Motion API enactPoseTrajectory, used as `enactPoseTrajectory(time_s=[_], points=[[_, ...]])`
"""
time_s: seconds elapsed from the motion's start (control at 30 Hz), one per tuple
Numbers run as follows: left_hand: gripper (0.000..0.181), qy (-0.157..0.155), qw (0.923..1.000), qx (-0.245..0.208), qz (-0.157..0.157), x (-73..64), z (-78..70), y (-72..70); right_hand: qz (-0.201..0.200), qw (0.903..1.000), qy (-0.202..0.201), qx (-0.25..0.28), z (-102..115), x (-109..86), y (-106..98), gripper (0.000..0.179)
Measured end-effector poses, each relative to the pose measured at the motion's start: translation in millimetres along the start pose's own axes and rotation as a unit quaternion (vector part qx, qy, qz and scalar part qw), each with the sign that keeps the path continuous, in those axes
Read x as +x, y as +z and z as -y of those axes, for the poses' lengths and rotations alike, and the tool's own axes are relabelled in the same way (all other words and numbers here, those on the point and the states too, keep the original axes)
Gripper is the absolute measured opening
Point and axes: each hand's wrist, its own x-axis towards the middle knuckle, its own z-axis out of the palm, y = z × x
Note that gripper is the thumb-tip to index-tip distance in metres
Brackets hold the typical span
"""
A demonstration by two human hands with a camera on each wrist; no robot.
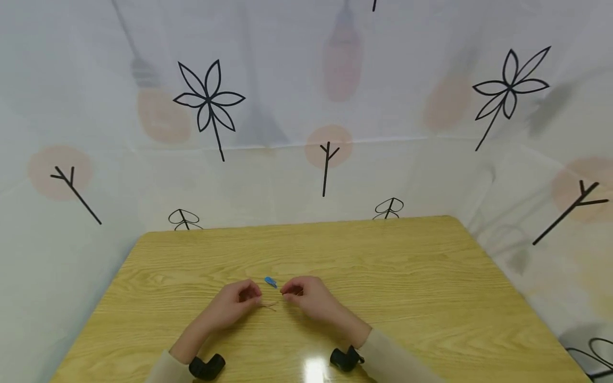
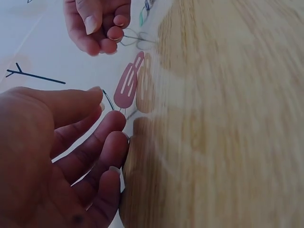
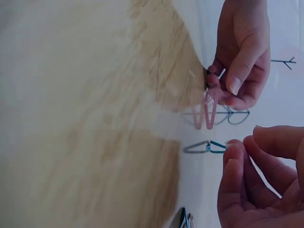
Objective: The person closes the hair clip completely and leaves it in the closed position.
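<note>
My left hand (image 1: 234,304) pinches one end of a pink snap hair clip (image 2: 125,88) low over the table. The two halves of the clip spread in a narrow V, which also shows in the right wrist view. Its free end points toward my right hand (image 1: 308,298), whose fingers are loosely bent just across from it. Nothing shows between those fingers. A blue hair clip (image 1: 270,282) lies on the tabletop beyond and between both hands.
The yellow wood-grain table (image 1: 407,266) is glossy and mirrors the clips. Patterned white cloth (image 1: 268,181) with drawn flowers and twigs hangs behind it and at both sides. A black wrist camera (image 1: 207,367) sits on the left wrist, another (image 1: 346,359) on the right.
</note>
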Motion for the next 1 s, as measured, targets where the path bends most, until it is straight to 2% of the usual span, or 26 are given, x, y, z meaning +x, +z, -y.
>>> enactPoseTrajectory(time_s=[0.23,0.43,0.77,1.0], points=[[0.009,-0.001,0.9991,-0.034,0.026,-0.7,1.7,-3.9,0.030,0.9993,0.007,-0.019,3.1,4.4,10.9,0.010],[0.011,-0.005,0.9983,-0.047,0.033,0.7,6.3,-4.7,0.038,0.9986,0.006,-0.037,5.2,4.9,12.4,0.011],[0.007,-0.003,0.9993,0.016,0.033,5.5,8.5,0.2,0.040,0.9961,-0.008,-0.079,2.4,9.7,14.5,0.012],[0.007,-0.004,0.9995,0.011,0.030,3.7,6.3,0.5,0.043,0.9934,-0.013,-0.106,2.2,10.3,17.1,0.009]])
